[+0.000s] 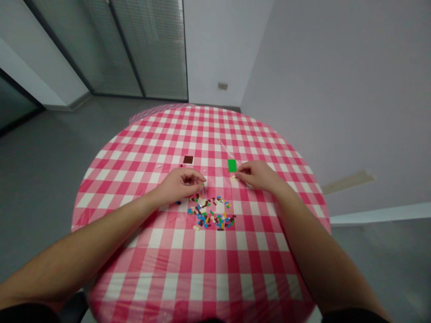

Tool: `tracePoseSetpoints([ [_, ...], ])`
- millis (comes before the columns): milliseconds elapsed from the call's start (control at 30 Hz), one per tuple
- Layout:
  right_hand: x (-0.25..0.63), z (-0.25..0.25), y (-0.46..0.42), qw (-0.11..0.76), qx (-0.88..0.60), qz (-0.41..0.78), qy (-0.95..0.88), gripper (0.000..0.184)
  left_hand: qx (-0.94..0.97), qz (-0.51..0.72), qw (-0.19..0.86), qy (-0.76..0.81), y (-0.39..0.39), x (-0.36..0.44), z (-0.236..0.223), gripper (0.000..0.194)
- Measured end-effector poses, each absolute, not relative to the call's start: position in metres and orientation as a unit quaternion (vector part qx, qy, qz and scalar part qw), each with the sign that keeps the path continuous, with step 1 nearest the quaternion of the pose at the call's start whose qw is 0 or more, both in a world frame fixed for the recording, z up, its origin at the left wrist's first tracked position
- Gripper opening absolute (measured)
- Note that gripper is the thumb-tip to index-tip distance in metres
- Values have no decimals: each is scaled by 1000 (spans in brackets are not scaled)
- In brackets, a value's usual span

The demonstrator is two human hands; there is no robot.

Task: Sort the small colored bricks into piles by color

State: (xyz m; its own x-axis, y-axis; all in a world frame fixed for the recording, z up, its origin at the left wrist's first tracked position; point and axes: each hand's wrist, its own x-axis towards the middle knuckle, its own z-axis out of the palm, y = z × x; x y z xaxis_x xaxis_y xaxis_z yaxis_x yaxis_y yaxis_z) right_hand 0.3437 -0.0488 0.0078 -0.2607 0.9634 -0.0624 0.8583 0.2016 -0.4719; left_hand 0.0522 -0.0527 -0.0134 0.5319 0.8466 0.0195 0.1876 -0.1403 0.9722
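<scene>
2 hands over small bricks, checked tabletop (210, 262).
Nearest: mixed brick pile (213, 219); directions run from it. 10 o'clock: left hand (180, 183), fingertips close together at a small piece; cannot tell whether gripped. 2 o'clock: right hand (257, 174), fingertips together at pale pieces (233, 178); grip likewise unconfirmed. 1 o'clock: green plate (232, 165), beside those fingertips. Farthest, 11 o'clock: brown plate (188, 159).
</scene>
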Motion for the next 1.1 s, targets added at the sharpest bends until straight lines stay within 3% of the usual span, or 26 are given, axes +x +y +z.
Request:
tracePoseSetpoints([
  [333,338,8,-51,149,-575,198,-780,19,682,320,552,358,-55,54,-11,24],
  [667,279,-5,-79,248,-391,194,-865,20,662,314,599,323,-56,56,-15,29],
  [900,273,-11,-80,294,-348,182,-871,15,633,291,638,327,-57,56,-13,32],
  [1100,273,-13,-80,281,-335,182,-881,13,633,286,637,334,-57,56,-16,34],
])
